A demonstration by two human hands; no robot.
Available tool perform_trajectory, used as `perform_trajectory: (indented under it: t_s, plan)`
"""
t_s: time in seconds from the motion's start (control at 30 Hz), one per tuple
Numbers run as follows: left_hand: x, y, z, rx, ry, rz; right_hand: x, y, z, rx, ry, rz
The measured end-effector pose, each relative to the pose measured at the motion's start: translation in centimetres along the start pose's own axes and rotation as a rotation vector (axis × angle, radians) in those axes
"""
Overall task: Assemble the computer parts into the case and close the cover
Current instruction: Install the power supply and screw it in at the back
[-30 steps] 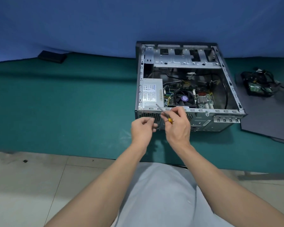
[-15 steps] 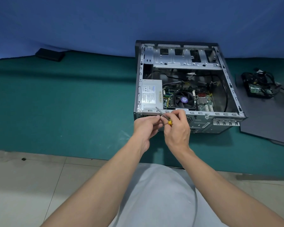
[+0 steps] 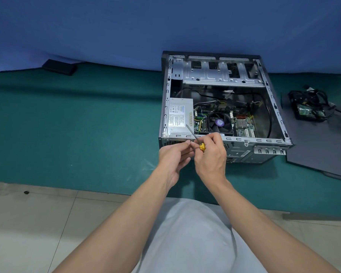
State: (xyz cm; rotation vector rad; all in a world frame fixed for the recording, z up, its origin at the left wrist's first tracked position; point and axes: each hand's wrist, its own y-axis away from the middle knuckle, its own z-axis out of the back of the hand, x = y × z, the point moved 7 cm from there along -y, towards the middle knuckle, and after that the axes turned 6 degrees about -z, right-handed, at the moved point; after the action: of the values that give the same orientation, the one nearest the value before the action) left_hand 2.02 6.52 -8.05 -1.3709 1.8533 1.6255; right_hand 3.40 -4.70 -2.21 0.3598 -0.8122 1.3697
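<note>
Two things nearest, at 6 o'clock: grey-clad lap [image 3: 185, 243] and tiled floor [image 3: 28, 223]. Right hand [image 3: 211, 156]: grip closed round a yellow-handled screwdriver [image 3: 202, 147], shaft slanting to 11 o'clock, tip over the power supply [image 3: 180, 117]. Left hand [image 3: 173, 156] is just at its 9 o'clock, fingertips curled into a narrow pinch right at the shaft. Whether that grip holds a small part or the shaft itself, cannot tell.

Both hands are in front of the near wall of the computer case [image 3: 264, 150]. It lies open side up on the green mat [image 3: 67, 125], at 12 to 1 o'clock of the hands. Inside: power supply in the near-left corner, CPU fan [image 3: 220, 123] at its 3 o'clock, motherboard [image 3: 244, 127] further right, drive cage [image 3: 220, 75] along the far wall.

Cover [image 3: 313, 154] is off, flat on the mat just beside the case at its 3 o'clock. Cable bundle [image 3: 311, 107] sits on its far part. Black flat box [image 3: 59, 67] lies far off at 10 o'clock, against the blue backdrop [image 3: 106, 26].
</note>
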Motion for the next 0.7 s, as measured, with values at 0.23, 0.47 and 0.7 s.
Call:
perform_trajectory:
  t_s: [0.23,0.47,0.7]
  plan:
    - [-0.3,-0.3,-0.3,-0.018,0.019,0.03,0.2,0.0,0.0,0.027,0.027,-0.009]
    - [-0.7,-0.4,-0.2,-0.072,-0.02,0.053,-0.4,-0.1,0.3,0.106,-0.012,-0.091]
    - [-1.3,0.1,-0.6,-0.048,-0.028,0.11,-1.4,3.1,1.1,0.409,-0.289,-0.456]
